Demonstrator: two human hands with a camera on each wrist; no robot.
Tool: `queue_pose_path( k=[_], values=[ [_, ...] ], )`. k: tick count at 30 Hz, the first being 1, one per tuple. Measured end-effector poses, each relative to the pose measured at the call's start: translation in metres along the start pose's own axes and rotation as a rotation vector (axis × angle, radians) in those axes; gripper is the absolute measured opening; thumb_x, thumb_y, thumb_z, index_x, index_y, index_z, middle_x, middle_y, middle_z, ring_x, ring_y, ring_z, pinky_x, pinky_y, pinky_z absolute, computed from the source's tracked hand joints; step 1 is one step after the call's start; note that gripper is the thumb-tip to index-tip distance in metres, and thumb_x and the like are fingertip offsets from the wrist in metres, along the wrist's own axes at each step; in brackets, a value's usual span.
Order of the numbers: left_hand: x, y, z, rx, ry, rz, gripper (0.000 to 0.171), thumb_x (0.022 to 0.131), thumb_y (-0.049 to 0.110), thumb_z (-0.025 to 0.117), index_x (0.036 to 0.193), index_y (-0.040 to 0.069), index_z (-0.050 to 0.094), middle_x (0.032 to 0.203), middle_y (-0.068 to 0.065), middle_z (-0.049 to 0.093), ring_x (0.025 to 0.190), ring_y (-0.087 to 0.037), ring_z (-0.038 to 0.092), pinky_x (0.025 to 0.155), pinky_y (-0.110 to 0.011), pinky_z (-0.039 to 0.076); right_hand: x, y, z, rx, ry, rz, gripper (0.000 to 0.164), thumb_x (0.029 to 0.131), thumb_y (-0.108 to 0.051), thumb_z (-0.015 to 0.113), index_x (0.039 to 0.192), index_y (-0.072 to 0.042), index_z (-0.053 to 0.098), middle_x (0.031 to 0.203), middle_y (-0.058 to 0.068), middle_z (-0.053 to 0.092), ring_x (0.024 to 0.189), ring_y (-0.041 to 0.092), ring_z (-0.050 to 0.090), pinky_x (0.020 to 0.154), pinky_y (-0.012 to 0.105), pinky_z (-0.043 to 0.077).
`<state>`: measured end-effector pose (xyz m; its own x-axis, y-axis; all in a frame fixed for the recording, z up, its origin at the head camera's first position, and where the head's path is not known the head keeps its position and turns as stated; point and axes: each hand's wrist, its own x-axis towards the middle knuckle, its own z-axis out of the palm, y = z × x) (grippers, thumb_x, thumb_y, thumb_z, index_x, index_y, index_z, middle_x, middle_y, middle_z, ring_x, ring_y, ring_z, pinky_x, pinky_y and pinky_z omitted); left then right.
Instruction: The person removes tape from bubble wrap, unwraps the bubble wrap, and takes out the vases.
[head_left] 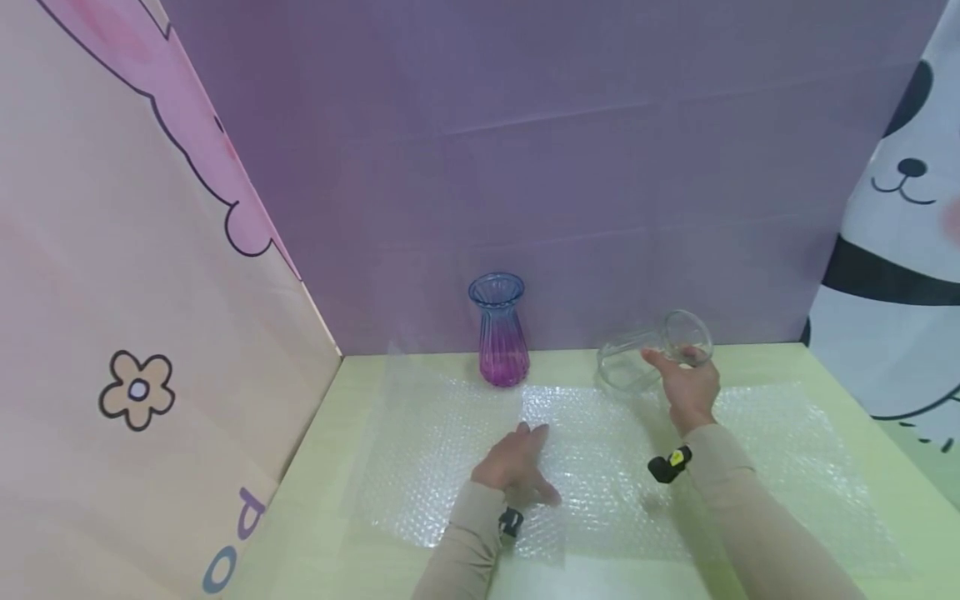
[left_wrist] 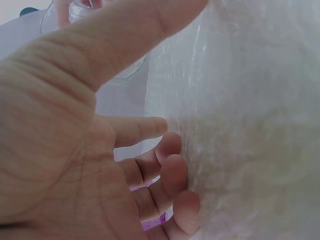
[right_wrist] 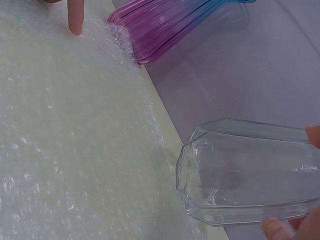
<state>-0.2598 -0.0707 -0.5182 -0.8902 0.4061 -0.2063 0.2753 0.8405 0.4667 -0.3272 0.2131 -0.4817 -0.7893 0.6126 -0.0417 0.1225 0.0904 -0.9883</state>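
A clear glass vase [head_left: 628,360] is tipped nearly onto its side at the back right, and my right hand [head_left: 690,393] grips it near its round mouth. The right wrist view shows its faceted base [right_wrist: 182,180] and the fingers at its other end. My left hand [head_left: 514,463] rests its fingertips on a sheet of bubble wrap [head_left: 622,492], thumb spread apart and nothing in the palm. Behind the left hand, a ribbed vase [head_left: 504,337], blue at the flared top and purple-pink below, stands upright.
The bubble wrap covers much of the pale green table [head_left: 315,500] and overlaps itself near the middle. A purple backdrop [head_left: 555,167] rises along the table's back edge. Printed panels flank it, with a flower [head_left: 137,390] on the left and a panda [head_left: 892,333] on the right.
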Motion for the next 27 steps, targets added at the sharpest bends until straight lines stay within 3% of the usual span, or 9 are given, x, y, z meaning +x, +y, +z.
queue_pose_path(
  k=[4,10,14,24,27],
  values=[
    [0.0012,-0.0006,0.0006,-0.003,-0.002,0.004,0.122,0.062,0.04,0.097,0.161,0.012,0.031,0.165,-0.023,0.03,0.148,-0.04,0.039,0.122,-0.052,0.037,0.0009,0.0023,0.0003,-0.001,-0.004,0.006,0.076,0.076,-0.041,0.09,0.137,-0.012,0.054,0.141,0.005,0.053,0.117,0.017,0.05,0.091,0.024,0.043],
    [0.0018,-0.0011,0.0002,-0.014,-0.007,-0.003,0.122,0.063,0.04,0.096,0.161,0.014,0.03,0.166,-0.023,0.027,0.15,-0.04,0.036,0.123,-0.052,0.034,0.0032,0.0027,0.0012,-0.008,-0.042,0.006,0.087,0.078,-0.046,0.087,0.147,-0.009,0.047,0.151,0.009,0.048,0.13,0.023,0.046,0.11,0.038,0.044],
    [0.0004,-0.0009,0.0003,-0.015,-0.008,-0.008,0.121,0.064,0.041,0.095,0.162,0.015,0.029,0.167,-0.023,0.026,0.151,-0.04,0.035,0.124,-0.053,0.033,0.0054,0.0021,0.0012,-0.012,-0.056,0.013,0.094,0.08,-0.048,0.086,0.151,-0.008,0.041,0.153,0.011,0.045,0.134,0.026,0.045,0.115,0.043,0.042],
    [0.0009,-0.0009,0.0008,-0.012,0.0,0.002,0.122,0.062,0.041,0.096,0.161,0.014,0.03,0.165,-0.026,0.028,0.148,-0.042,0.039,0.121,-0.055,0.037,0.0092,-0.0005,0.0057,-0.052,-0.026,0.016,0.093,0.078,-0.051,0.086,0.148,-0.01,0.042,0.133,0.002,0.052,0.115,0.018,0.051,0.099,0.032,0.046],
    [0.0011,-0.0012,0.0002,-0.018,0.001,0.004,0.123,0.061,0.04,0.097,0.161,0.013,0.03,0.164,-0.027,0.029,0.147,-0.043,0.04,0.12,-0.056,0.038,0.0094,-0.0018,0.0077,-0.047,-0.026,0.014,0.09,0.078,-0.048,0.086,0.146,-0.01,0.042,0.13,0.002,0.052,0.116,0.019,0.051,0.1,0.034,0.045]
  ],
)
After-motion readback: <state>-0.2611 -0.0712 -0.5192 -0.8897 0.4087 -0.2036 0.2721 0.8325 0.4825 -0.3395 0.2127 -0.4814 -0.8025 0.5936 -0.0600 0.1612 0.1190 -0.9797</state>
